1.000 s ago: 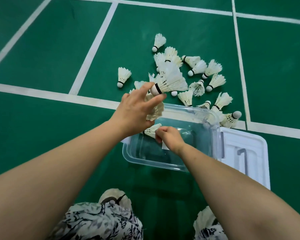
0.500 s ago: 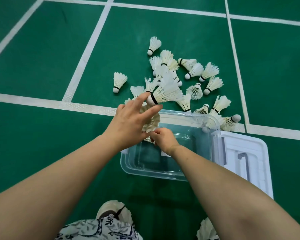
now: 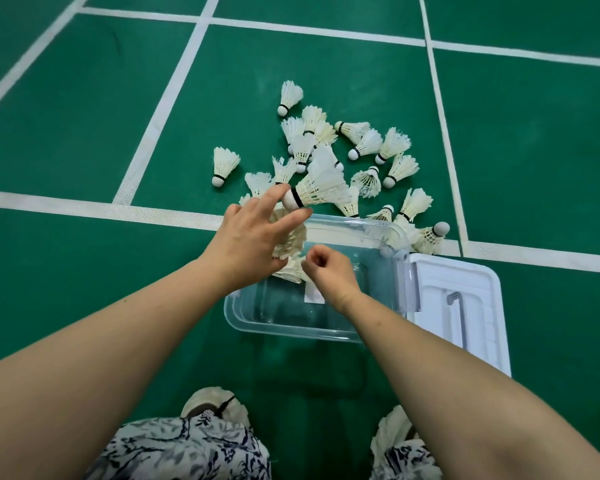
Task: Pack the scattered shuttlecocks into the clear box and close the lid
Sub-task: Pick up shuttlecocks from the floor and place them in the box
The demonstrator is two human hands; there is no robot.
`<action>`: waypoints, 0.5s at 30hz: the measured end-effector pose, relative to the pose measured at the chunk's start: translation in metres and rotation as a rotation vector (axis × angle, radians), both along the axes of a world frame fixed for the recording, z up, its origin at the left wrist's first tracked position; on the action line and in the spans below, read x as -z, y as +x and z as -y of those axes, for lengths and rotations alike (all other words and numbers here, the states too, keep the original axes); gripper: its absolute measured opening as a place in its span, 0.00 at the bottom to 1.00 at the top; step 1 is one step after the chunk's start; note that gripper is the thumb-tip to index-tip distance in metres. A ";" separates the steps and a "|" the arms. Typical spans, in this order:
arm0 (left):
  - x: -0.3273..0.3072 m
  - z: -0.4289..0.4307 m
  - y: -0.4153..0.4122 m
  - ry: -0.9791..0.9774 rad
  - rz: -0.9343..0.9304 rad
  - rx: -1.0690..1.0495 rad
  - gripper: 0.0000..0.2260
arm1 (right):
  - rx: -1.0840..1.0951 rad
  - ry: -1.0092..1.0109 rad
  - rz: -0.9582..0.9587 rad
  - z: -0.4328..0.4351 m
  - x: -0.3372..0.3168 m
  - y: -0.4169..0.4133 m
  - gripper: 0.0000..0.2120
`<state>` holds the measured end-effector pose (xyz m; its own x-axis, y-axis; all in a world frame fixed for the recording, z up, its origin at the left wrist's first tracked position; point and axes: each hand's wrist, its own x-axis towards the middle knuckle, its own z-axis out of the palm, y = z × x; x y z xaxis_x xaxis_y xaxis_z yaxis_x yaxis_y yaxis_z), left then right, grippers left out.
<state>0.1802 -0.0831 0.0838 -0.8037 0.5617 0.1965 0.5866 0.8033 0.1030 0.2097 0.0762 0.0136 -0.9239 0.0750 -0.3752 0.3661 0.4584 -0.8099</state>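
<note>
Left hand (image 3: 252, 239): reaches forward over the far left corner of the clear box; thumb and fingers (image 3: 272, 199) are spread and pinch the cork end of the held shuttlecock.
Held shuttlecock (image 3: 317, 190): lies sideways above the box's far rim, white cork with a black band against the left hand, feathers pointing right.
Stack of shuttlecocks (image 3: 291, 239): yellowish feather skirts tucked under the left palm, above the box's left end; how many I cannot tell.
Right hand (image 3: 329, 271): over the middle of the box, fingers (image 3: 317, 255) curled tight, just beside a feather skirt (image 3: 291, 271) that shows between the two hands; whether it grips that skirt I cannot tell.
Clear box (image 3: 284, 328): open, on the court floor in front of the person; a small white label shows inside it.
Lid (image 3: 471, 282): white, lies flat on the floor, touching the box's right side.
Scattered shuttlecocks (image 3: 368, 143): a loose heap on the floor just beyond the box, some overlapping.
Lone shuttlecock (image 3: 224, 164): apart from the heap, to its left, cork toward the person.
Grey-corked shuttlecock (image 3: 432, 237): at the box's far right corner, near the lid.
Court floor (image 3: 66, 126): green, crossed by white lines (image 3: 84, 209).
Shoes (image 3: 212, 403): pale, at the lower edge, below a patterned garment (image 3: 187, 448).
</note>
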 end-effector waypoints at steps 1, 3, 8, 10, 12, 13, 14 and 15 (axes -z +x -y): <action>-0.001 -0.002 0.002 -0.018 0.011 0.005 0.37 | 0.064 -0.030 -0.025 -0.004 -0.005 0.003 0.12; -0.004 -0.006 0.007 -0.070 0.050 0.006 0.36 | 0.186 -0.076 -0.096 -0.011 -0.014 0.010 0.11; -0.015 -0.014 0.025 -0.145 0.087 -0.014 0.34 | 0.341 -0.149 -0.312 -0.027 -0.041 0.026 0.12; -0.017 -0.018 0.030 -0.149 0.074 0.015 0.36 | 0.331 -0.114 -0.371 -0.031 -0.049 0.031 0.14; -0.017 -0.023 0.034 -0.155 0.059 0.054 0.39 | 0.309 -0.069 -0.425 -0.035 -0.055 0.036 0.16; -0.016 -0.025 0.037 -0.159 0.063 0.073 0.40 | 0.306 -0.050 -0.456 -0.037 -0.056 0.038 0.17; -0.015 -0.028 0.039 -0.168 0.068 0.089 0.40 | 0.311 -0.038 -0.481 -0.039 -0.058 0.039 0.18; -0.014 -0.031 0.041 -0.178 0.070 0.104 0.41 | 0.323 -0.031 -0.497 -0.041 -0.060 0.040 0.19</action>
<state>0.2211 -0.0522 0.0982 -0.7479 0.6630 0.0330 0.6635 0.7481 0.0083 0.2500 0.1170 0.0739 -0.9214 0.3779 0.0904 0.0563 0.3600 -0.9313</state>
